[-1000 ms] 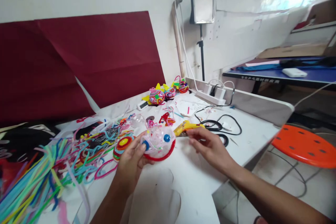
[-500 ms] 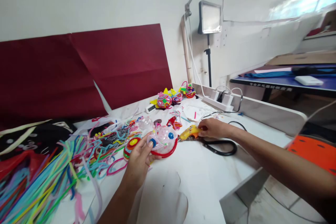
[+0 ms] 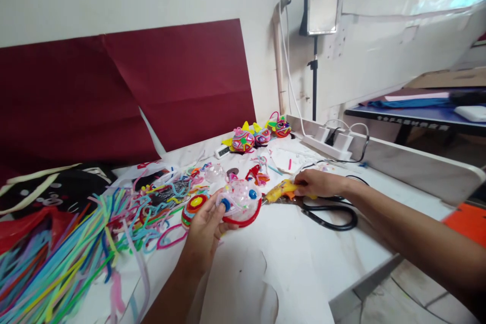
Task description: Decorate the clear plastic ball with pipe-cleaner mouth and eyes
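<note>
My one camera sits on my head, looking forward and down across the white table [image 3: 288,258], close over my hands, facing the maroon-papered wall [image 3: 152,91].

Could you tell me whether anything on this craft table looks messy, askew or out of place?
Yes. The pipe cleaners sprawl in a loose tangle over the table's left side. The left hand holds a clear ball; the right hand grips a yellow glue gun, whose black cord loops loosely nearby.

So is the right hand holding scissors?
No, the right hand grips a yellow glue gun lying on the table; no scissors show in it.
</note>
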{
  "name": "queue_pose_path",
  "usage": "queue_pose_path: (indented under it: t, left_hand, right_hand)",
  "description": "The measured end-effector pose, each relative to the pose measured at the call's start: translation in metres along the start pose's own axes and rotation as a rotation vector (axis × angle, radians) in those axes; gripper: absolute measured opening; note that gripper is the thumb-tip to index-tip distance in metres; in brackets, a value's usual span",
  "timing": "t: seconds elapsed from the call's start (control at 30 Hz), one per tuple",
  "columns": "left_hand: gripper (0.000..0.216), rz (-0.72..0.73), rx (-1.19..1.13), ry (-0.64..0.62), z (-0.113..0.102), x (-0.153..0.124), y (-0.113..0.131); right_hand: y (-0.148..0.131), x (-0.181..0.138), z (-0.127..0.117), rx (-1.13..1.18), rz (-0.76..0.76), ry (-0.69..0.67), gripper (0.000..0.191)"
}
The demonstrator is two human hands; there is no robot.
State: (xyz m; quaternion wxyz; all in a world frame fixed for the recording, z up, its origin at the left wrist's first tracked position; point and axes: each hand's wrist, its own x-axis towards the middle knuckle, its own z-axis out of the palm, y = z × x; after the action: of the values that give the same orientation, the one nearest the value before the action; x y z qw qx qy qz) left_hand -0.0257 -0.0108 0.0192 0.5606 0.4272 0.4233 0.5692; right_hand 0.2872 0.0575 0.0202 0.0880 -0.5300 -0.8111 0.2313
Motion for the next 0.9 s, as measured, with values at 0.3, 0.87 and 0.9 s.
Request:
queue_pose_path:
  t: [0.3,0.87,0.9]
  left_hand:
    - [0.047,0.008,-0.077,0.08,0.002,0.004,0.007]
    - [0.035,0.048,-0.126,0.143,0.0,0.005,0.009]
    - [0.034,0.049,-0.126,0.143,0.001,0.005,0.01]
  right_hand:
    - [0.003,-0.009,-0.01,0.211,0.018,0.127,0.044]
    - [0.0,-0.017,-0.042,1.124,0.022,0.381,0.038]
    - [-0.002,-0.019,-0.047,1.181,0.014,0.374,0.037]
